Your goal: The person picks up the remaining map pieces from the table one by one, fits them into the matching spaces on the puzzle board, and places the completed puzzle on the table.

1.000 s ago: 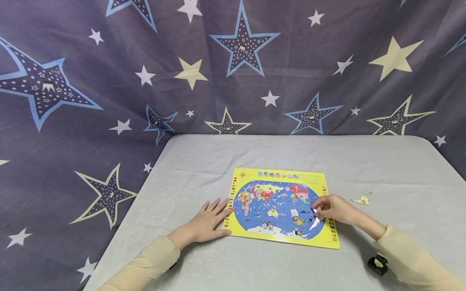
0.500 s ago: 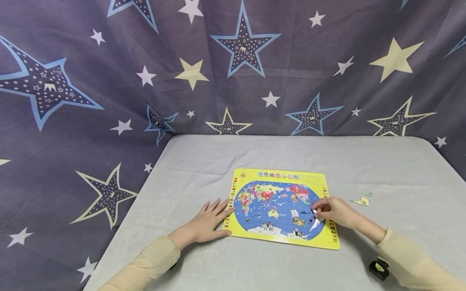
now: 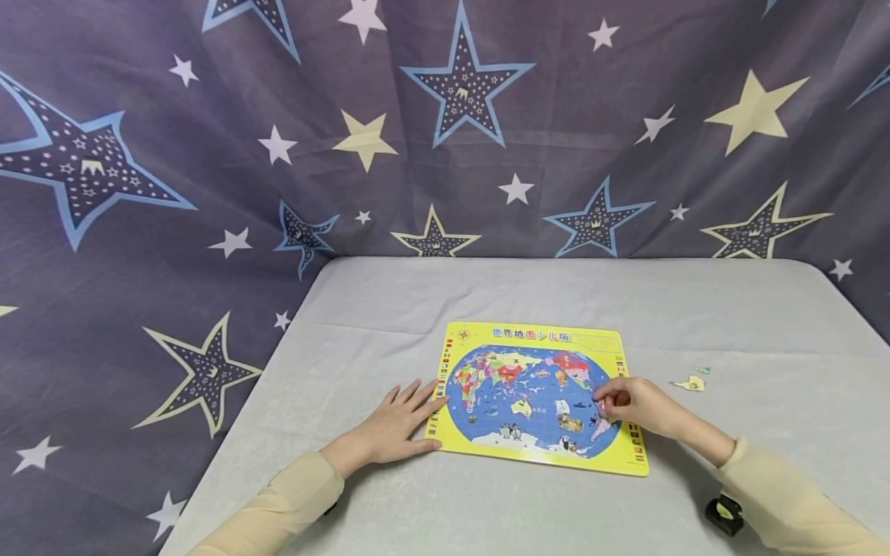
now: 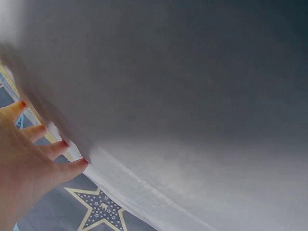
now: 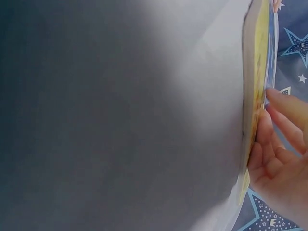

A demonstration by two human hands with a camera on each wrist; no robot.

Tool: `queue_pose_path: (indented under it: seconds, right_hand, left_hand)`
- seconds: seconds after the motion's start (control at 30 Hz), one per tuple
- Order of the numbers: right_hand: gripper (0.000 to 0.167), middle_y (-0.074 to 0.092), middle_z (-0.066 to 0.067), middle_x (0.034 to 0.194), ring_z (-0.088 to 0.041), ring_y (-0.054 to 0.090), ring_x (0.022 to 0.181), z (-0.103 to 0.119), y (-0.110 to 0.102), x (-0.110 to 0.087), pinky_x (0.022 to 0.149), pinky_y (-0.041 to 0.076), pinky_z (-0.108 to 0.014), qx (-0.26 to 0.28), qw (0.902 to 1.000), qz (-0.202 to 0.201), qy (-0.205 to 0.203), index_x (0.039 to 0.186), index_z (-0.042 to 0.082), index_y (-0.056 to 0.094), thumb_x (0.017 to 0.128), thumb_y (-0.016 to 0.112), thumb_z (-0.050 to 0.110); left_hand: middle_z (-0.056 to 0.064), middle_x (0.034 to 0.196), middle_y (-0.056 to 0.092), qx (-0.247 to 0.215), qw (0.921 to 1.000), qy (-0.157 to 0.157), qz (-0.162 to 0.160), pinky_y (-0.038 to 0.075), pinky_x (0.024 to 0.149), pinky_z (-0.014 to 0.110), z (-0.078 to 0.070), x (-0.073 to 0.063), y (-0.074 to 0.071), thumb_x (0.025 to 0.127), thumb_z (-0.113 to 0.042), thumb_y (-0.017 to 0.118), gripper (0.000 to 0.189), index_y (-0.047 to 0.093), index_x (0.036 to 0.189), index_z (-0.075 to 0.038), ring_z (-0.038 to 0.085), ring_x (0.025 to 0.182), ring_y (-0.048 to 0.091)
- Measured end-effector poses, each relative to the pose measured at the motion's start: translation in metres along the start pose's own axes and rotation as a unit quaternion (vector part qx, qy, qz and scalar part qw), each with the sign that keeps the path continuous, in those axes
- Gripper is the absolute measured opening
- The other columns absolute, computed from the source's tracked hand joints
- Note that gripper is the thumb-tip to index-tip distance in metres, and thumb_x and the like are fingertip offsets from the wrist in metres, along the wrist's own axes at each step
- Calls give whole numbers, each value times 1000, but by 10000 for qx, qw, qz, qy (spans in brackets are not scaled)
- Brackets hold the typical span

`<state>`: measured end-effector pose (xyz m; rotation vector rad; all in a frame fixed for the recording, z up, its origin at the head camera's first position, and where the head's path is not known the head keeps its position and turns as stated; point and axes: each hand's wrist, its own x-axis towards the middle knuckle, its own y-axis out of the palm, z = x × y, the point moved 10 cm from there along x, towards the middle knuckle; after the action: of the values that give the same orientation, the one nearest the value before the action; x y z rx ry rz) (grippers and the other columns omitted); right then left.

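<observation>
A yellow-bordered world map puzzle board point(image 3: 528, 460) lies flat on the table, its blue ocean dotted with coloured land shapes and animals. My left hand point(image 3: 399, 426) rests at the board's left edge with spread fingers; the left wrist view shows their tips point(image 4: 79, 166) along that edge. Over the right part of the map, my right hand point(image 3: 636, 403) pinches a pinkish South America puzzle piece point(image 3: 601, 429) between thumb and fingers. The piece's upper end is hidden by the fingertips. In the right wrist view, curled fingers point(image 5: 264, 130) sit right at the board's yellow border.
To the right of the board lie a loose yellow puzzle piece point(image 3: 693, 383) and a small green one point(image 3: 704, 370). A black device point(image 3: 725, 516) is under the right sleeve. Behind the grey-covered table point(image 3: 389, 309) hangs a star-patterned curtain point(image 3: 445, 185).
The puzzle piece under my right hand has turned from shiny white to pinkish as its tilt changed. My right hand has shifted slightly down; the left stays put.
</observation>
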<state>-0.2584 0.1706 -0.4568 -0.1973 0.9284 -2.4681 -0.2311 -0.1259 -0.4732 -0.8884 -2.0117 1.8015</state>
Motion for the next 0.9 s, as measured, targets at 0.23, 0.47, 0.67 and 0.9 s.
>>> queue_pose_path:
  seconds: [0.23,0.47,0.67,0.9]
  right_hand:
    - [23,54,1,74,-5,46,63,0,-1,-1,54,42,-19,-151,9999,18,-34,95,-1,64,74,69,8]
    - [27,52,0,75,-6,45,63,2,1,-4,54,41,-20,-144,9999,34,-5,95,-1,62,73,71,11]
    - [25,52,1,74,-5,44,63,6,3,-5,54,40,-20,-325,9994,-23,-74,94,0,62,73,71,12]
    - [25,52,1,73,-5,43,63,7,3,-5,53,40,-20,-421,9991,-45,-101,94,1,63,73,71,11]
  left_hand:
    - [1,149,8,0,10000,-15,27,13,102,53,0,0,0,84,-64,31,71,19,142,-25,29,134,9]
    - [2,149,9,3,10000,-7,1,13,102,53,0,0,0,85,-64,31,71,19,142,-25,29,134,9]
    - [3,149,9,-39,10000,10,-22,12,102,54,-1,-1,-1,85,-63,32,71,20,142,-24,30,134,9]
    - [2,149,9,2,10000,8,3,13,102,53,0,0,1,84,-65,30,71,19,143,-25,30,134,9]
